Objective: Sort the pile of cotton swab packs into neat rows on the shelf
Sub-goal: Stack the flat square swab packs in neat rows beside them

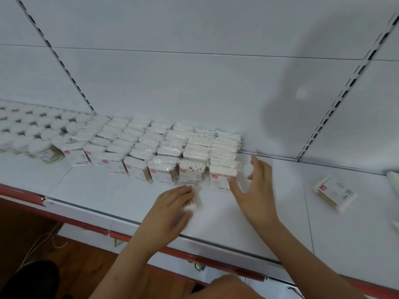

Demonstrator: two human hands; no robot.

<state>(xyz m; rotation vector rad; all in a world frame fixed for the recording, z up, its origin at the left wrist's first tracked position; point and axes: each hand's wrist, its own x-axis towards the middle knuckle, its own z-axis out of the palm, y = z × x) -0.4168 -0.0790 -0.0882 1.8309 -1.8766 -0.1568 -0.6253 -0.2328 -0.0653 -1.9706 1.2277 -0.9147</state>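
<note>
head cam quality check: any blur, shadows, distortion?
Head view: motion blur smears the left hand and the pack it holds; the right hand is softer at the fingers. A large soft shadow falls on the back panel at right. Wide-angle bending curves the shelf edge and uprights; the jars at far left look soft.

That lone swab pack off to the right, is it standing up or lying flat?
Lying flat: the lone pack shows its printed face upward on the shelf.

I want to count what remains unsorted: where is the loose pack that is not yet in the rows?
In the head view, the loose pack lies flat on the shelf at the far right, apart from the rows.
</note>
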